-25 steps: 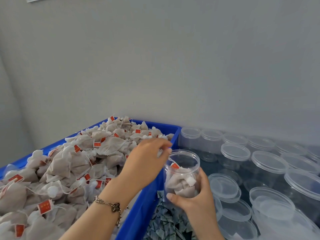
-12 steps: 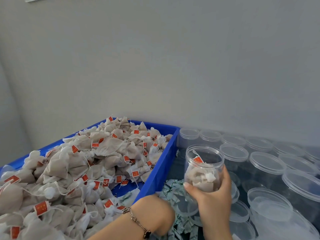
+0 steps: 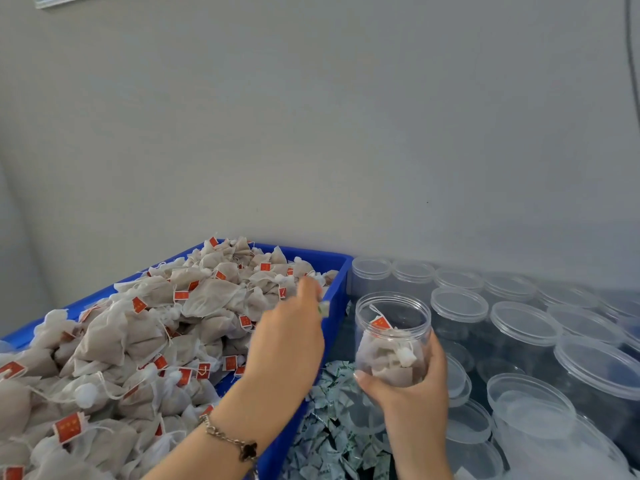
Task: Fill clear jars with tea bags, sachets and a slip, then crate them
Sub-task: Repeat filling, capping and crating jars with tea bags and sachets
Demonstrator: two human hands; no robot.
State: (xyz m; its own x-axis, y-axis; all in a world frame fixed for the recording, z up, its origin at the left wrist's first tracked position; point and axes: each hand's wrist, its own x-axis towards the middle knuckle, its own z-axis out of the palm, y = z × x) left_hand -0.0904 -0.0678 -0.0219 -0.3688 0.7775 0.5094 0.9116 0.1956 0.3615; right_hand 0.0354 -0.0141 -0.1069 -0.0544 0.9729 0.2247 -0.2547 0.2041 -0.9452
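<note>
Now your right hand (image 3: 412,393) is wrapped round the lower half of the clear jar (image 3: 393,337), thumb across the front, holding it upright at about five o'clock from the middle of the view, just right of the blue bin (image 3: 337,292). Half a second ago your left hand was down at six o'clock over the green-and-white sachets (image 3: 332,424); now your left hand (image 3: 287,344) has come up and is travelling toward one o'clock, and its fingertips pinch what looks like one small sachet (image 3: 323,308), blurred by motion, just short of the jar's open mouth. The jar itself has barely shifted between the two moments, and its contents look the same: several tea bags (image 3: 391,362) packed into the bottom half, one red tag up near the rim. So I judge the tea-bag stage for this jar to be over and the sachet stage under way, with the slip, the lid and the crating yet to come. The heap of loose tea bags (image 3: 138,341) fills the bin from nine to eleven o'clock, and lidded empty jars (image 3: 460,306) crowd the desk from one to four o'clock. Tilt the jar mouth slightly toward your left hand if the drop feels tight; the tag string near the rim could snag the sachet.
</note>
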